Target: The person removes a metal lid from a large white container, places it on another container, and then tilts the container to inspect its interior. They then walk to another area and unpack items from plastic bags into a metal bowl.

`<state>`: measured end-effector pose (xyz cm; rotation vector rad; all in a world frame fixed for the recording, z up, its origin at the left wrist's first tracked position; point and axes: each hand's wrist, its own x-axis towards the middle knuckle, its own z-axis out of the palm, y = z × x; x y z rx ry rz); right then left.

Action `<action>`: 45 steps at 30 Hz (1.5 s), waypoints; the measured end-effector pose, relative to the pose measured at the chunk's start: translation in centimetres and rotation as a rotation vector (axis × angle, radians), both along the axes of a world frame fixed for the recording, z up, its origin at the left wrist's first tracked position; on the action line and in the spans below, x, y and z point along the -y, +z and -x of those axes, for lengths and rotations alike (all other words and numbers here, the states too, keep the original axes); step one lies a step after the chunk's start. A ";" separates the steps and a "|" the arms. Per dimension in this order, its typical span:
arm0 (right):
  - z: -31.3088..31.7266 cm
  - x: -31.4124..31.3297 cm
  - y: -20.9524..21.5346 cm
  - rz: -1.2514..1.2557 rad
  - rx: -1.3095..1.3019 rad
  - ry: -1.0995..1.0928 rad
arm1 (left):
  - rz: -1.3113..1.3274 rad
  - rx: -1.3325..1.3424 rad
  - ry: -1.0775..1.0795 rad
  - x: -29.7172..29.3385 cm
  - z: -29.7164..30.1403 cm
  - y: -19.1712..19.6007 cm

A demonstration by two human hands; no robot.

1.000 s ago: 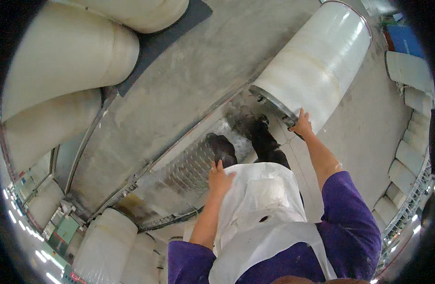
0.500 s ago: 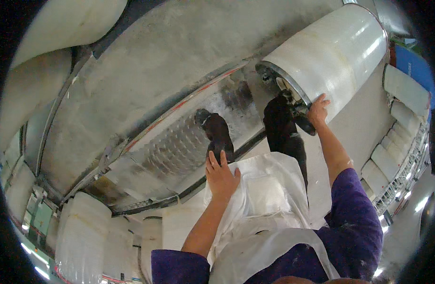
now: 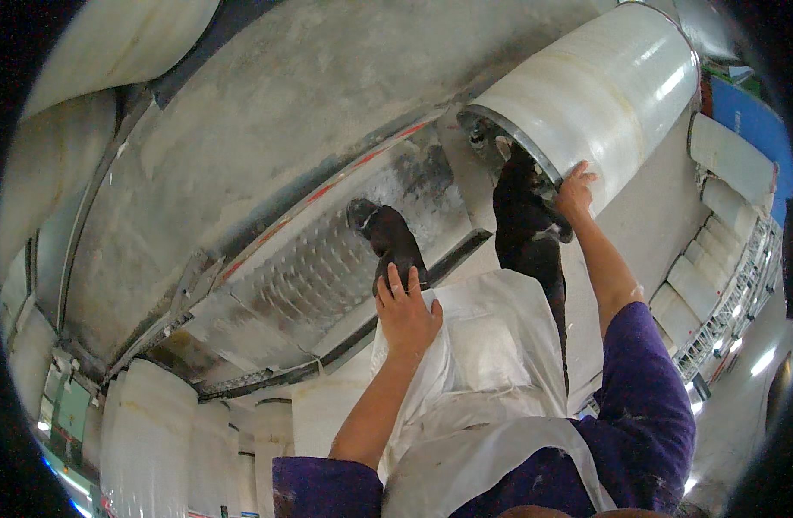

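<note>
A large white roll (image 3: 586,95), wound on a drum with a dark metal end rim, lies tilted at the upper right. My right hand (image 3: 576,192) rests at its near rim, fingers stretched onto the white surface; its palm side is hidden. My left hand (image 3: 407,312) lies open over my left knee, fingers spread, holding nothing. My left foot (image 3: 362,213) stands on a worn metal tread plate (image 3: 306,268). My right leg (image 3: 530,224) reaches up to the roll's hollow end, its foot partly hidden there. A white apron (image 3: 483,354) covers my lap.
A broad grey, dusty metal surface (image 3: 232,129) slopes beyond the tread plate, with a red-striped edge. Several white rolls (image 3: 686,285) line the right side beside a metal rack. More white wrapped rolls (image 3: 151,432) stand at the lower left. A blue panel (image 3: 746,121) is at the right.
My right foot has moved further up against the roll's hollow end. The roll and my right hand appear slightly further left and up in view. My left hand still lies at my knee.
</note>
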<state>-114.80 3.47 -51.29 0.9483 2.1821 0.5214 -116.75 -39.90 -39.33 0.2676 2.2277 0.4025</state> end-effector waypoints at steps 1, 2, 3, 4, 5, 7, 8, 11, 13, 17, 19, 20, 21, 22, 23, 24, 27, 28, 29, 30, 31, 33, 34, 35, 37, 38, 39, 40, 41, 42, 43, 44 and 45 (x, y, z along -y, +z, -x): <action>0.6 0.2 0.0 -0.036 0.048 0.012 | -0.014 -0.020 0.012 0.1 0.2 -0.1; 1.0 0.3 0.2 -0.006 0.016 -0.027 | -0.010 -0.013 0.023 0.3 0.4 -0.2; 1.5 0.5 0.1 0.002 0.007 -0.069 | -0.005 -0.005 0.039 0.5 0.6 -0.4; 1.9 0.6 0.2 0.015 -0.033 -0.100 | -0.007 -0.010 0.052 0.7 0.8 -0.5; 2.2 0.8 0.3 0.015 0.010 -0.125 | -0.009 -0.011 0.066 1.0 0.8 -0.6; 2.6 0.9 0.5 0.020 0.032 -0.154 | -0.009 -0.011 0.088 1.3 0.8 -0.6; 2.7 1.0 0.5 0.017 0.038 -0.155 | -0.011 -0.008 0.094 1.3 0.6 -0.6; 2.9 1.1 0.3 0.022 0.038 -0.126 | -0.018 -0.019 0.096 1.4 0.0 -0.6; 3.0 1.2 0.1 0.008 0.044 -0.067 | -0.021 -0.034 0.097 1.4 -0.3 -0.7; 3.2 1.2 -0.2 -0.024 0.104 0.028 | -0.038 -0.035 0.130 2.0 -0.2 -1.1; 3.3 1.3 -0.1 -0.014 0.097 -0.045 | -0.046 -0.034 0.155 2.4 0.1 -1.3; 3.3 1.4 0.0 -0.021 0.078 -0.054 | -0.038 -0.032 0.168 2.6 0.2 -1.4; 3.4 1.4 0.1 -0.010 0.100 -0.052 | -0.029 -0.031 0.182 2.7 0.4 -1.5; 3.5 1.5 0.3 -0.011 0.106 -0.034 | -0.038 -0.039 0.198 2.7 0.5 -1.6; 3.8 1.6 0.4 -0.013 0.108 -0.012 | -0.047 -0.050 0.217 2.6 0.7 -1.7; 4.0 1.7 0.5 0.005 0.089 -0.055 | -0.057 -0.062 0.241 2.3 0.8 -1.8; 5.3 2.0 0.5 0.006 0.152 -0.089 | -0.035 -0.038 0.257 1.2 1.3 -2.3; 5.6 2.1 0.6 0.032 0.081 -0.109 | -0.018 -0.062 0.256 0.7 1.5 -2.4; 5.9 2.1 0.6 0.053 0.076 -0.103 | -0.010 -0.087 0.258 0.3 1.7 -2.6; 5.9 2.1 0.7 0.069 0.064 -0.111 | 0.000 -0.107 0.262 -0.2 1.9 -2.7; 5.7 2.1 0.7 0.084 0.017 -0.119 | 0.008 -0.112 0.261 -0.6 2.1 -2.8; 4.8 1.9 1.0 0.040 0.105 -0.201 | 0.033 -0.121 0.267 -1.4 2.5 -2.9; 4.0 1.8 1.1 0.049 0.115 -0.150 | 0.032 -0.119 0.278 -1.8 2.7 -2.9; 3.2 1.6 1.3 0.075 0.052 -0.106 | 0.034 -0.114 0.288 -2.1 2.7 -2.8; 1.9 1.0 1.2 0.105 -0.009 -0.100 | 0.047 -0.115 0.291 -2.7 2.8 -2.6; 1.4 0.7 1.1 0.122 0.016 -0.081 | 0.054 -0.119 0.282 -2.9 2.8 -2.5; 1.1 0.4 1.0 0.142 0.001 -0.029 | 0.064 -0.110 0.262 -3.2 2.9 -2.4; 0.9 0.1 0.8 0.148 0.018 -0.001 | 0.068 -0.098 0.247 -3.4 2.9 -2.2; 0.8 -0.1 0.7 0.168 -0.024 0.075 | 0.077 -0.084 0.231 -3.6 3.0 -2.1; 0.6 -0.2 0.7 0.198 -0.068 0.039 | 0.094 -0.053 0.211 -3.8 3.1 -2.1; 0.4 -0.3 0.8 0.187 -0.026 0.008 | 0.082 -0.077 0.204 -4.0 3.3 -2.1; 0.2 -0.4 0.9 0.197 -0.005 0.002 | 0.080 -0.077 0.194 -4.2 3.4 -2.1; -0.1 -0.5 1.0 0.189 -0.002 0.040 | 0.094 -0.064 0.187 -4.5 3.6 -2.2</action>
